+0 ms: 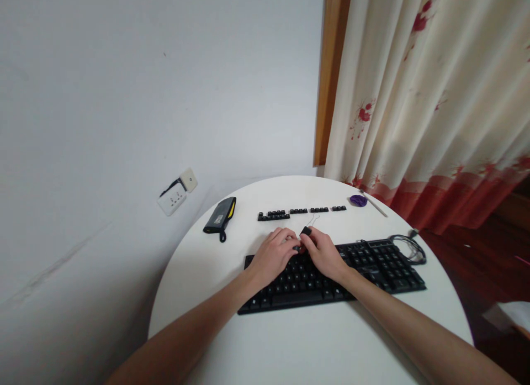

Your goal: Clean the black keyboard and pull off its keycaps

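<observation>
A black keyboard lies across the white round table, and both my hands are over its upper middle part. My left hand is closed, with a small black keycap at its fingertips. Close beside it, my right hand pinches the black handle of a wire keycap puller, whose thin wires point away from me. Beyond the keyboard, several loose black keycaps stand in short rows. The keys under my hands are hidden.
A dark pouch with a yellow stripe lies at the table's left. A purple lump and a thin pale brush-like stick are at the back right. The keyboard's coiled cable rests near the right edge. Wall sockets are on the left.
</observation>
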### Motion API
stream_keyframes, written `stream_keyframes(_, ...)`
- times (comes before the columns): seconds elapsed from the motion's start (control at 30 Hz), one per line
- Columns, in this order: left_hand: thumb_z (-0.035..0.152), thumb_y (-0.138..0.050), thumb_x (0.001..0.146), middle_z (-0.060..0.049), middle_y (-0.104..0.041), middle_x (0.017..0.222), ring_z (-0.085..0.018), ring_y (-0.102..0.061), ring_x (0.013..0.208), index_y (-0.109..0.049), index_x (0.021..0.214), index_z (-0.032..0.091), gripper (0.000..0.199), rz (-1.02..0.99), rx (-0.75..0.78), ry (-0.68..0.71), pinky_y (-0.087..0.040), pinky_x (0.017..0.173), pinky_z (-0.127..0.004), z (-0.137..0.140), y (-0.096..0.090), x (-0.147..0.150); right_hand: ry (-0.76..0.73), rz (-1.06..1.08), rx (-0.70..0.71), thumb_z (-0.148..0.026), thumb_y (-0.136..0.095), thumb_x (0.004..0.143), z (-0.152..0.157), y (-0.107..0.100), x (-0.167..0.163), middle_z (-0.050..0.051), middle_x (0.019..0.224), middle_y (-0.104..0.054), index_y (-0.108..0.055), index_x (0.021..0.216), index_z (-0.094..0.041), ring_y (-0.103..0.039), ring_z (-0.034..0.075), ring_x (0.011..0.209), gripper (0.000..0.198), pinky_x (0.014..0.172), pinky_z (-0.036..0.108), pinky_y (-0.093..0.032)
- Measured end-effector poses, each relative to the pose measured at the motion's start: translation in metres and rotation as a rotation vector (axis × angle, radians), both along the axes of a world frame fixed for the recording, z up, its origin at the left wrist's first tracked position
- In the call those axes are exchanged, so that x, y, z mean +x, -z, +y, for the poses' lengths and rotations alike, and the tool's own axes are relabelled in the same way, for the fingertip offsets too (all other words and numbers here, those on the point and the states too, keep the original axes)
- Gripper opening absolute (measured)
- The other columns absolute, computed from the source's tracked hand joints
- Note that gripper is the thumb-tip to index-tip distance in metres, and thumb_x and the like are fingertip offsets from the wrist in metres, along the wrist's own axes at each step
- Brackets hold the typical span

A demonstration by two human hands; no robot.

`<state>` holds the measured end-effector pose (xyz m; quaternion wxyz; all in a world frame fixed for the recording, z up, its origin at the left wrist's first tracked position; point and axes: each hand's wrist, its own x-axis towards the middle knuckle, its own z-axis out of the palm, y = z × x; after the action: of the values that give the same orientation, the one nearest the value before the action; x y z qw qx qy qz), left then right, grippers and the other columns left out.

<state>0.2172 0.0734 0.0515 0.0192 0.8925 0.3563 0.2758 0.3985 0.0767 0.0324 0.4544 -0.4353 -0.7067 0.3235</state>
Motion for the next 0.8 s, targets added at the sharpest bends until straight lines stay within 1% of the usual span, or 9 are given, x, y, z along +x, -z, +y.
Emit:
stream_keyframes(0.4,0.013,-0.059,0.088,-0.005,-0.058,0.107,-0.022,-0.052,0.102,-0.062,0.103,0.022,0.018,0.009,-0.001,-0.002,-0.046,0.091,-0.039,-0.0009,-0.0016,0.001,-0.001,0.002,0.0,-0.039,-0.044,0.096,-0.0015,-0.0032,-0.0001,0.001,0.07,-0.063,-0.053,0.081,-0.021,-0.06,0.017,0.067,0.025,0.066,0.028,-0.045)
stream_keyframes(0.8,0.014,-0.06,0.088,-0.004,-0.058,0.106,-0.021,-0.052,0.101,-0.062,0.101,0.021,0.015,0.02,0.012,-0.001,-0.047,0.091,-0.038,0.0003,-0.0006,0.0008,0.002,-0.005,0.012,-0.036,-0.044,0.096,-0.0007,-0.0015,0.0002,0.0,0.069,-0.062,-0.052,0.081,-0.02,-0.059,0.016,0.066,0.024,0.066,0.028,-0.044)
